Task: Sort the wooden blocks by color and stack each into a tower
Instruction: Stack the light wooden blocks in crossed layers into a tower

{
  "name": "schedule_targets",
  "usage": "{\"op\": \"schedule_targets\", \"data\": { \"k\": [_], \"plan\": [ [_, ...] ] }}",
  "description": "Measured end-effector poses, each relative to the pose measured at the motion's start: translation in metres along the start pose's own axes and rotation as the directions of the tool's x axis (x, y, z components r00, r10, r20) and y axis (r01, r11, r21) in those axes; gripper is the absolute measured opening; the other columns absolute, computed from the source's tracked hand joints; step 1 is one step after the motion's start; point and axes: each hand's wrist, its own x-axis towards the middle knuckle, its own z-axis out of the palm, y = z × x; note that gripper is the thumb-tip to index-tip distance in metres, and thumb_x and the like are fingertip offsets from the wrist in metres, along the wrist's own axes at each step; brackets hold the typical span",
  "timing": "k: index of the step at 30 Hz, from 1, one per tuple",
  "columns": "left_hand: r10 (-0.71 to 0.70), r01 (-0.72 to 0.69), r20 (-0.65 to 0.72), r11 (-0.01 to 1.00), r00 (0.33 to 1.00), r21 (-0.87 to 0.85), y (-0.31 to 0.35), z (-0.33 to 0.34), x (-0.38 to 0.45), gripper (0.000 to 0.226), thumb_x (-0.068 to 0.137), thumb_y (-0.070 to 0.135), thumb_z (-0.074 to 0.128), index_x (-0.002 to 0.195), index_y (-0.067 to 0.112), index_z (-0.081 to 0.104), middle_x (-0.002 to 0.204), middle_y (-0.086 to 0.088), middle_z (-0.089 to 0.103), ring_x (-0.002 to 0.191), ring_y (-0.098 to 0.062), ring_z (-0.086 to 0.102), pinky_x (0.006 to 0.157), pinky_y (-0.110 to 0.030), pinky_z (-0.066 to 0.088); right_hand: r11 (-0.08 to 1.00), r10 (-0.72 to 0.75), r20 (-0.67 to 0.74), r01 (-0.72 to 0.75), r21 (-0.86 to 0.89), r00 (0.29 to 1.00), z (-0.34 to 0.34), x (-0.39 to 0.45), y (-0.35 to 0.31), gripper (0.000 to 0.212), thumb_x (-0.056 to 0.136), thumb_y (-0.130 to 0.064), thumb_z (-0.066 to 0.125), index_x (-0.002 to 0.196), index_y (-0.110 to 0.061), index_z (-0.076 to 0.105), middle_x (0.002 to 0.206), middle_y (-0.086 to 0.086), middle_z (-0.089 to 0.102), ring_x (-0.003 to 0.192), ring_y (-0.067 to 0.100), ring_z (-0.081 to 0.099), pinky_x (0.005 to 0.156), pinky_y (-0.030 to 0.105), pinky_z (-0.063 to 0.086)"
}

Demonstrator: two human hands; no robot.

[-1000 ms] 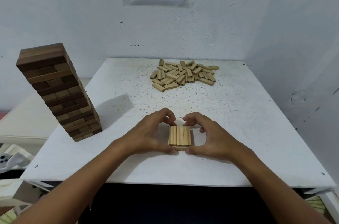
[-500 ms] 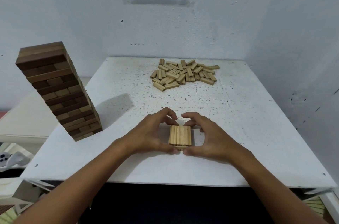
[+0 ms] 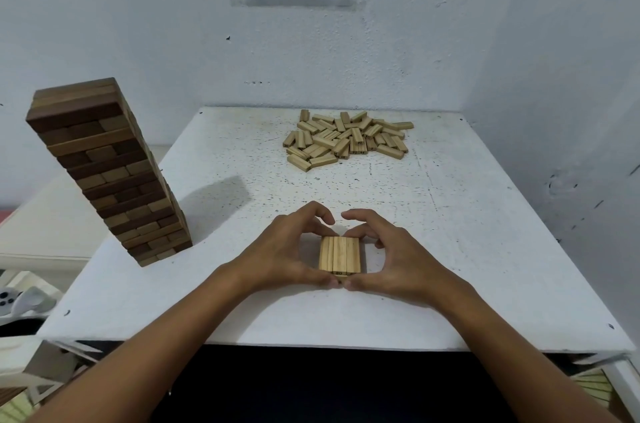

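A low stack of light wooden blocks (image 3: 340, 255) sits near the front middle of the white table (image 3: 450, 249), its top layer three blocks side by side. My left hand (image 3: 280, 254) and my right hand (image 3: 398, 258) cup it from both sides, thumbs pressed against its near end and curled fingers round its far end. A loose pile of light blocks (image 3: 346, 140) lies at the back of the table. A tall tower of dark brown blocks (image 3: 107, 173) stands at the table's left edge.
White walls close in behind and on the right. A lower white surface (image 3: 52, 225) lies left of the table, with a white game controller (image 3: 14, 301) below it.
Both hands stay around the light stack; the fingers have shifted only slightly. The blocks have not visibly moved.
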Motion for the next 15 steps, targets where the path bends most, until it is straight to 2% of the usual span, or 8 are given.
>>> {"op": "schedule_targets", "data": {
  "k": [4, 8, 13, 15],
  "plan": [
    [-0.008, 0.008, -0.001, 1.0, 1.0, 0.002, 0.0003, 0.0, -0.0004, 0.069, 0.055, 0.036, 0.093, 0.103, 0.043, 0.043, 0.109, 0.019, 0.068, 0.106, 0.007, 0.055, 0.081, -0.015, 0.04, 1.0, -0.008, 0.004, 0.008, -0.009, 1.0, 0.0002, 0.0009, 0.0005, 0.09, 0.064, -0.042, 0.087, 0.134, -0.054, 0.032, 0.127, -0.019, 0.057, 0.119, -0.003, 0.049, 0.097, 0.025, 0.044],
    [-0.002, 0.002, 0.0, 1.0, 1.0, 0.021, 0.0005, -0.0004, -0.0008, 0.069, 0.056, 0.037, 0.093, 0.106, 0.04, 0.044, 0.11, 0.02, 0.067, 0.106, 0.011, 0.052, 0.079, -0.009, 0.038, 1.0, -0.012, 0.01, 0.012, -0.002, 1.0, -0.0005, 0.0012, 0.0001, 0.09, 0.064, -0.042, 0.086, 0.134, -0.055, 0.032, 0.126, -0.018, 0.058, 0.119, -0.003, 0.049, 0.099, 0.03, 0.044],
    [0.005, -0.004, -0.005, 1.0, 1.0, 0.023, -0.0005, -0.0002, -0.0008, 0.069, 0.057, 0.038, 0.092, 0.108, 0.039, 0.045, 0.111, 0.021, 0.066, 0.107, 0.009, 0.053, 0.082, -0.017, 0.042, 1.0, -0.015, 0.015, 0.015, 0.0, 1.0, -0.0015, 0.0004, -0.001, 0.089, 0.065, -0.041, 0.085, 0.133, -0.059, 0.031, 0.126, -0.018, 0.057, 0.118, -0.005, 0.049, 0.1, 0.028, 0.042],
    [0.007, -0.007, -0.004, 1.0, 1.0, 0.024, -0.0004, -0.0003, -0.0013, 0.07, 0.058, 0.037, 0.092, 0.11, 0.041, 0.046, 0.111, 0.021, 0.066, 0.108, 0.011, 0.053, 0.083, -0.016, 0.041, 1.0, -0.017, 0.019, 0.017, 0.003, 1.0, -0.0018, -0.0002, -0.0017, 0.09, 0.065, -0.041, 0.086, 0.134, -0.06, 0.03, 0.125, -0.018, 0.056, 0.117, -0.007, 0.048, 0.1, 0.026, 0.042]
  ]
}}
